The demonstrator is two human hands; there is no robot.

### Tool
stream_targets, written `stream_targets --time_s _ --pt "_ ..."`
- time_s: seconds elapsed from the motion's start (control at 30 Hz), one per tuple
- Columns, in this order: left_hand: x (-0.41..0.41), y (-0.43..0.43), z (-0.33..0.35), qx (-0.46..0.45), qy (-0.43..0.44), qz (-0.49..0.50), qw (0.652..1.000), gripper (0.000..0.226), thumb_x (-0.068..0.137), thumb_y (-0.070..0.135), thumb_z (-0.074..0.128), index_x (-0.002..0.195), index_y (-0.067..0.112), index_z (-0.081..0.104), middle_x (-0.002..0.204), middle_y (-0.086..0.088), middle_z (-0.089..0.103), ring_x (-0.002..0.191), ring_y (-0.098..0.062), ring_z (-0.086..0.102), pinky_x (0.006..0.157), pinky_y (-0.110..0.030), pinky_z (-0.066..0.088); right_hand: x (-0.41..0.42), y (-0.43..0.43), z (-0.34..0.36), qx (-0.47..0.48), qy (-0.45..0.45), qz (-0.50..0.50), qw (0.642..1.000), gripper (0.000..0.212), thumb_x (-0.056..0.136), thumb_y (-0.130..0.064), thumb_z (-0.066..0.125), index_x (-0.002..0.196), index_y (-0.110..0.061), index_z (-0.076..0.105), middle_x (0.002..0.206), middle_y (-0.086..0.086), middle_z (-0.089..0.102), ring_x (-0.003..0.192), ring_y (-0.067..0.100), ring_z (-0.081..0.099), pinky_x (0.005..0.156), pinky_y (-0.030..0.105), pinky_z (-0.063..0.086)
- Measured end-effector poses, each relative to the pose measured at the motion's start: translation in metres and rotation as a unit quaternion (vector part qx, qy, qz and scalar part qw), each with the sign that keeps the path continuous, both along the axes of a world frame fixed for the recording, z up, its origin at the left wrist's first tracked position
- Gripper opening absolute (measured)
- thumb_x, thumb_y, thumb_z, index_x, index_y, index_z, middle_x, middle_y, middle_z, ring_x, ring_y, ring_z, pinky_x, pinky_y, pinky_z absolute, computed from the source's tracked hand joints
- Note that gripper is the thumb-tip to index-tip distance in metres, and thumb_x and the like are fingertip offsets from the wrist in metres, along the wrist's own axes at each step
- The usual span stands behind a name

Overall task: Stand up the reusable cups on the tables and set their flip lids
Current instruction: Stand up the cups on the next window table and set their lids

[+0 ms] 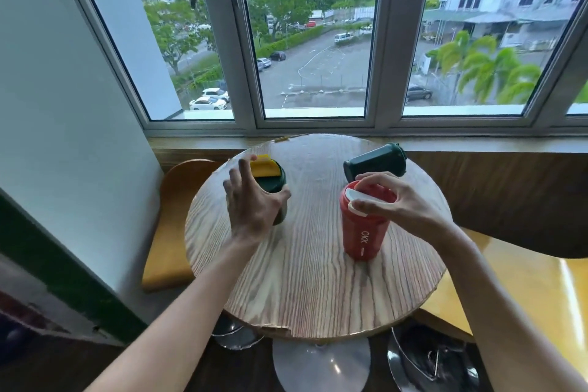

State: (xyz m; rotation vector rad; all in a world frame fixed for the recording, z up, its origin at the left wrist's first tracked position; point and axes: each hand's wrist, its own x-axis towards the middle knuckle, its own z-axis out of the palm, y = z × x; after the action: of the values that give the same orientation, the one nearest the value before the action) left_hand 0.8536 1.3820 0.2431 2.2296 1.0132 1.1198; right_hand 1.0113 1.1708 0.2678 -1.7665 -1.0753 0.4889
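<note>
Now, left hand (251, 204) fingers spread by green cup (273, 181), right hand (404, 200) fingers pinching red cup (366, 229) lid.

I see three cups on one round table (318, 280): one red cup (366, 232), one green cup with a yellow lid (273, 188), and one dark green cup on its side (375, 162), plus my two hands and two yellow seats.

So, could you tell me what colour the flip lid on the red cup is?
White flip lid, seen in the head view.
</note>
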Motion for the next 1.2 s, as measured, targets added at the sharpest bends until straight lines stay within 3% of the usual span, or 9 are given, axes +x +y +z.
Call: stream_targets --time_s 0.2,0.33,0.43,0.53,0.73,0.87,1.0,1.1,1.2 --pt "0.038 0.001 0.004 -0.01 0.035 -0.01 0.999 0.062 0.067 0.043 0.082 0.115 0.023 0.049 0.131 -0.01 0.044 0.12 -0.033 0.042 0.092 -0.048 0.048 -0.001 0.0 -0.009 0.013 0.008 -0.017 1.0 0.032 0.081 -0.036 0.071 0.109 -0.025 0.062 0.126 -0.012 0.052 0.107 -0.001 0.051 0.07 0.009 0.049" --pt "0.053 0.017 0.002 -0.026 0.031 -0.012 0.999 0.058 0.068 0.043 0.081 0.112 0.024 0.048 0.129 -0.009 0.045 0.12 -0.034 0.043 0.093 -0.05 0.048 -0.005 -0.001 -0.011 0.017 0.023 -0.015 0.999 0.044 0.073 -0.06 0.071 0.107 -0.033 0.06 0.125 -0.005 0.053 0.101 0.007 0.055 0.068 0.01 0.048" --pt "0.061 0.026 0.003 -0.033 0.03 -0.02 0.999 0.058 0.069 0.043 0.082 0.112 0.023 0.048 0.129 -0.01 0.046 0.12 -0.035 0.043 0.094 -0.049 0.047 -0.007 -0.001 -0.013 0.021 0.028 -0.01 0.999 0.064 0.055 -0.083 0.062 0.103 -0.042 0.058 0.119 -0.009 0.053 0.097 0.007 0.056 0.066 0.007 0.047" --pt "0.069 0.034 0.006 -0.042 0.03 -0.031 0.998 0.058 0.069 0.043 0.082 0.112 0.021 0.049 0.126 -0.011 0.048 0.118 -0.035 0.045 0.093 -0.047 0.048 -0.007 0.0 -0.014 0.024 0.032 -0.007 0.999 0.067 0.052 -0.087 0.059 0.102 -0.044 0.058 0.119 -0.011 0.053 0.098 0.008 0.056 0.067 0.007 0.047" --pt "0.087 0.044 0.012 -0.041 0.052 -0.054 0.996 0.061 0.067 0.048 0.082 0.112 0.02 0.051 0.122 -0.012 0.052 0.114 -0.035 0.05 0.09 -0.045 0.051 -0.006 0.0 -0.016 0.027 0.037 -0.004 0.999 0.064 0.052 -0.087 0.06 0.102 -0.046 0.059 0.118 -0.015 0.053 0.097 0.002 0.057 0.067 0.008 0.047" --pt "0.094 0.047 0.012 -0.03 0.081 -0.07 0.994 0.064 0.069 0.052 0.08 0.115 0.02 0.05 0.122 -0.013 0.051 0.112 -0.037 0.052 0.09 -0.048 0.052 -0.004 0.0 -0.018 0.036 0.029 -0.006 0.999 0.051 0.061 -0.076 0.064 0.102 -0.045 0.059 0.119 -0.015 0.052 0.092 -0.014 0.055 0.068 0.007 0.047" --pt "0.092 0.053 0.003 -0.045 0.073 -0.102 0.991 0.062 0.074 0.05 0.077 0.12 0.02 0.048 0.131 -0.015 0.045 0.118 -0.035 0.049 0.091 -0.049 0.052 -0.002 -0.002 -0.02 0.035 0.027 -0.003 0.999 0.047 0.062 -0.068 0.068 0.103 -0.046 0.06 0.126 -0.015 0.049 0.101 -0.014 0.052 0.073 0.008 0.048" --pt "0.088 0.057 0.002 -0.083 0.024 -0.131 0.988 0.046 0.089 0.047 0.063 0.124 0.018 0.053 0.138 -0.014 0.044 0.125 -0.029 0.045 0.096 -0.041 0.044 0.0 -0.006 -0.022 0.019 0.017 0.008 1.0 0.061 0.056 -0.069 0.075 0.11 -0.044 0.059 0.129 -0.014 0.041 0.108 -0.015 0.046 0.081 0.006 0.047" --pt "0.085 0.067 0.007 -0.134 -0.029 -0.143 0.98 0.023 0.098 0.033 0.052 0.114 0.022 0.064 0.132 -0.01 0.055 0.123 -0.026 0.05 0.102 -0.039 0.042 0.0 -0.012 -0.022 -0.005 0.005 0.01 1.0 0.067 0.057 -0.044 0.09 0.116 -0.043 0.058 0.128 -0.013 0.036 0.11 -0.018 0.041 0.084 -0.001 0.039"
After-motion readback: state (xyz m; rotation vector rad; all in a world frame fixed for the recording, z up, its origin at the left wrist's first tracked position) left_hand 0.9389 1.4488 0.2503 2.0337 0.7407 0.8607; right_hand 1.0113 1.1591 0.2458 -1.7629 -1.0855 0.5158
